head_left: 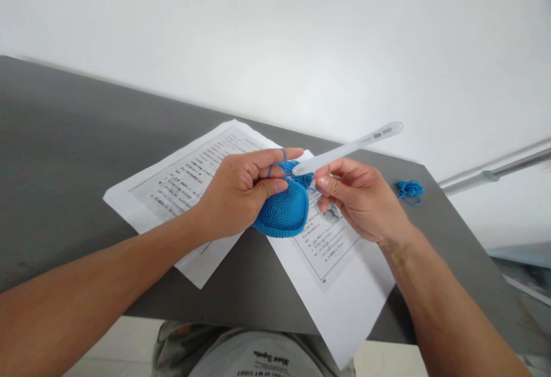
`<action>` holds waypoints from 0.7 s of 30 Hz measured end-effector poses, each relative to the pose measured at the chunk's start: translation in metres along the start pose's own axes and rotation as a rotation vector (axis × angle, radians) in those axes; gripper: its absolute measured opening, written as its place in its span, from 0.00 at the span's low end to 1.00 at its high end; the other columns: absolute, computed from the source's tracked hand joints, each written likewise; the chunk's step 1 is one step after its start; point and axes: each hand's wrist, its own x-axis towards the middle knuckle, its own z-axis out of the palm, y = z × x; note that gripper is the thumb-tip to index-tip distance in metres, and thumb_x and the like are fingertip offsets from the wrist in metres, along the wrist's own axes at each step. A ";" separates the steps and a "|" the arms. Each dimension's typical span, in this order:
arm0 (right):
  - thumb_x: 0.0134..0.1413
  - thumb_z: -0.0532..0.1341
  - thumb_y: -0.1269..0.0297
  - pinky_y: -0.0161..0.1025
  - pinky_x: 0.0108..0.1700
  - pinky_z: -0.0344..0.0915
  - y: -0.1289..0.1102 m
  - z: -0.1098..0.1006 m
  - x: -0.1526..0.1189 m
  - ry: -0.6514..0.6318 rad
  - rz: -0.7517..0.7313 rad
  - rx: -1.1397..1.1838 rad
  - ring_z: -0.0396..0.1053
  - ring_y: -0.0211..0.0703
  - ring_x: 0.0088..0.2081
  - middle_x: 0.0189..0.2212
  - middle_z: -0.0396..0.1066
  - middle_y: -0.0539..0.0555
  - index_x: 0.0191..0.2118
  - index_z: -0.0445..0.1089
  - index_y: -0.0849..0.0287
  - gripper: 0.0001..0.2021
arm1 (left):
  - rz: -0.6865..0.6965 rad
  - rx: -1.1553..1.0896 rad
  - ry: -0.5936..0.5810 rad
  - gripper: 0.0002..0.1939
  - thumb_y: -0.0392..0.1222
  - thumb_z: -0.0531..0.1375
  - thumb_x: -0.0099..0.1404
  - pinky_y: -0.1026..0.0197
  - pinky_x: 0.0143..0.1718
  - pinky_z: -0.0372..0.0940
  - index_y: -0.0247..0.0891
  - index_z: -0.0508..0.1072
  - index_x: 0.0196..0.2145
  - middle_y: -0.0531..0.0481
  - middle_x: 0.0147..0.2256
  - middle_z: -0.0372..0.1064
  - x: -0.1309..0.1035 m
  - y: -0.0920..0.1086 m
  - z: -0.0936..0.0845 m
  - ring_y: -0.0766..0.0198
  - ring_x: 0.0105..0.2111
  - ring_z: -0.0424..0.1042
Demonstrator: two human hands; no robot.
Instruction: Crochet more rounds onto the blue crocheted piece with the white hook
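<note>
My left hand (249, 185) pinches the upper edge of a round blue crochet piece (282, 210), worked in rings and cupped at its rim. Blue yarn (283, 155) loops around the outstretched index finger of that hand. Between the thumb and fingers of my right hand (350, 190) is a crochet hook with a pale translucent handle (361, 146), which points up and to the right. The hook's tip end meets the work close to my left fingertips; the tip itself is too small to make out. More blue yarn lies bunched behind the piece.
Two printed sheets lie under my hands, a left sheet (172, 179) and a right sheet (344, 302), the latter overhanging the front edge. A small tangle of blue yarn (410, 191) rests at the right on the dark grey table (77, 130). Behind stands a white wall (275, 44).
</note>
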 end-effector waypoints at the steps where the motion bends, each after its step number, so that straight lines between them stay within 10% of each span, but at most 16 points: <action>1: 0.46 0.79 0.60 0.30 0.24 0.74 -0.001 0.002 -0.001 0.000 -0.002 0.020 0.70 0.32 0.24 0.26 0.72 0.47 0.32 0.79 0.58 0.11 | 0.004 0.002 0.000 0.22 0.32 0.64 0.61 0.68 0.24 0.61 0.36 0.82 0.53 0.55 0.25 0.75 0.000 0.000 0.000 0.69 0.22 0.66; 13: 0.53 0.75 0.61 0.34 0.26 0.76 0.006 0.014 -0.008 -0.100 0.004 0.041 0.76 0.37 0.21 0.23 0.78 0.49 0.35 0.81 0.60 0.09 | -0.046 0.053 -0.080 0.26 0.35 0.63 0.65 0.59 0.43 0.73 0.33 0.77 0.61 0.47 0.37 0.84 -0.001 -0.004 0.000 0.58 0.37 0.81; 21: 0.46 0.76 0.66 0.33 0.21 0.71 0.007 0.022 -0.007 -0.028 -0.040 0.016 0.72 0.36 0.18 0.21 0.76 0.48 0.31 0.81 0.59 0.06 | -0.018 0.118 -0.110 0.25 0.35 0.61 0.66 0.64 0.34 0.70 0.31 0.76 0.61 0.49 0.34 0.83 0.000 -0.006 0.000 0.62 0.32 0.79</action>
